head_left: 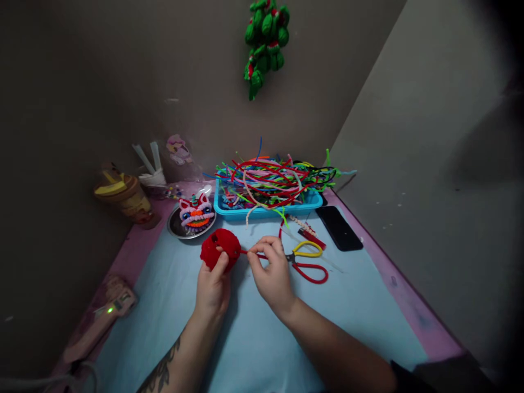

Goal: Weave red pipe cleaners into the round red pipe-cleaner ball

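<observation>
A rounded red fuzzy piece is held up above the light blue table cover by my left hand, its thumb pressed on the front near a dark hole. From the right side of the piece a thin red strand runs to my right hand, which pinches it between thumb and fingers. Just beyond my right hand lie scissors with one yellow and one red handle, their blades partly hidden by the hand.
A blue tray heaped with colourful pipe cleaners stands at the back. Left of it, a metal bowl holds a lion-face figure. A black phone lies right; a pink glue gun lies left.
</observation>
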`<state>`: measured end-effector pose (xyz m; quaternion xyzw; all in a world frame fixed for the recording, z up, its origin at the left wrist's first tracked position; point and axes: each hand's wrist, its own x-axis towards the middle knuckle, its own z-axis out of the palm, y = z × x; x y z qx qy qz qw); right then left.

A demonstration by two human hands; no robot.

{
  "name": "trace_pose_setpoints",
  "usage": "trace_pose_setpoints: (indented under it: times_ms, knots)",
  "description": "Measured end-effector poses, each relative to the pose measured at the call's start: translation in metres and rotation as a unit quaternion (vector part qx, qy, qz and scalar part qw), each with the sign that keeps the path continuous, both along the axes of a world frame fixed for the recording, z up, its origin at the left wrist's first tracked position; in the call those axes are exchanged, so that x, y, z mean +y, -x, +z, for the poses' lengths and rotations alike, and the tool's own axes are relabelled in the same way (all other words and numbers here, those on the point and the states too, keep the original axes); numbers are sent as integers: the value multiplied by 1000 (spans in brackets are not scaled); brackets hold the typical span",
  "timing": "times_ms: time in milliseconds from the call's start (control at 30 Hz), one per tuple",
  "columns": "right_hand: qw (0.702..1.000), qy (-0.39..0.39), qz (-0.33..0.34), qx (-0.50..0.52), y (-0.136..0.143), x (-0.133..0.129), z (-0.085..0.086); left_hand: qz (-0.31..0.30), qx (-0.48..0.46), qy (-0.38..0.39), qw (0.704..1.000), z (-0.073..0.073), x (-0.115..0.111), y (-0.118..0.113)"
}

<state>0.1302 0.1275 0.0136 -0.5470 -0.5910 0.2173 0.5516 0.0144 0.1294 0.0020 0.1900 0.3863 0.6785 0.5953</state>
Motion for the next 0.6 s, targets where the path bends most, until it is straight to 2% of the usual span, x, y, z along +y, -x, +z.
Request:
trace_pose_setpoints:
  times_ms: [200,367,600]
  knots:
    - [990,-53,71,-112,-2,1,3,8,79,17,997,-5,-4,1]
    - [983,-63,78,-151,-3,1,5,-14,160,12,987,-8,-7,3]
    - [952,-78,78,-285,-12,4,13,-28,240,29,970,-6,-5,6]
